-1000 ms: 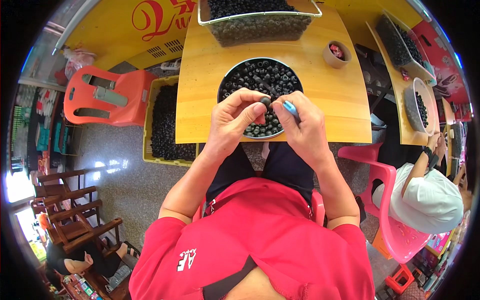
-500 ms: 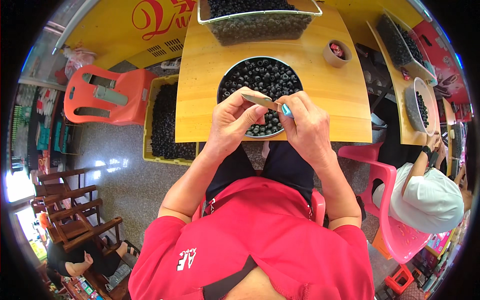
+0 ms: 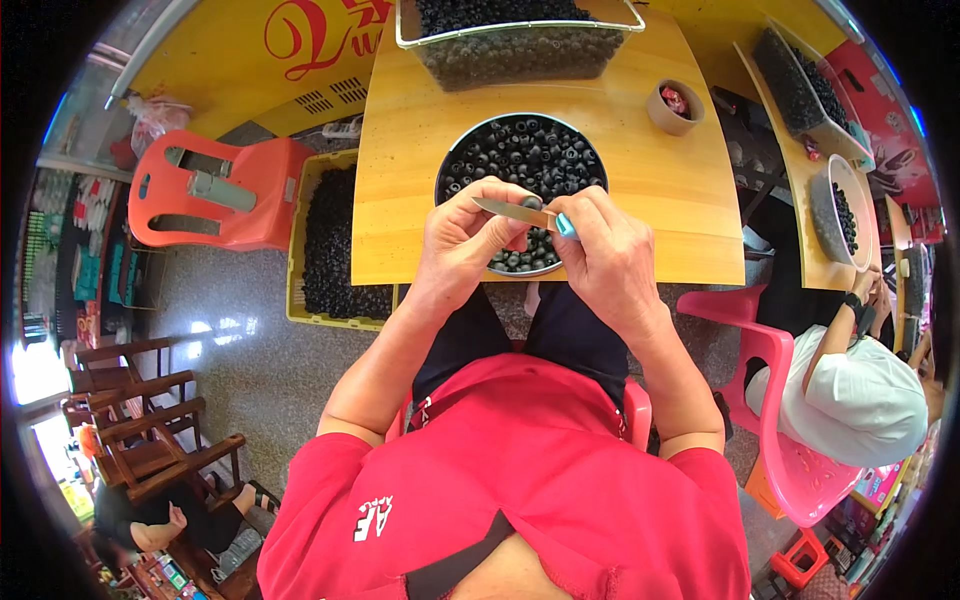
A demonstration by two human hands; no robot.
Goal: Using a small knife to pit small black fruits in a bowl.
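Observation:
My right hand (image 3: 612,245) grips a small knife by its light-blue handle (image 3: 567,226). The knife's blade (image 3: 503,210) points left and lies across the fingertips of my left hand (image 3: 468,235). Between those fingertips and against the blade is a small round black fruit (image 3: 532,202), partly hidden. Both hands are over the near side of a round basin (image 3: 438,183) full of similar black fruits (image 3: 520,155), several of which show ring-like openings. The exact kind of fruit I cannot tell.
A clear tub (image 3: 510,60) of black pieces stands at the table's far side, with a small bowl (image 3: 675,108) holding red wrappers to its right. Left of the table are a yellow crate (image 3: 296,240) and an orange stool (image 3: 215,190). A person in white (image 3: 850,390) sits at right.
The knife has shifted slightly left and down, with my right hand turning a little. More of the dark fruit shows at my left fingertips.

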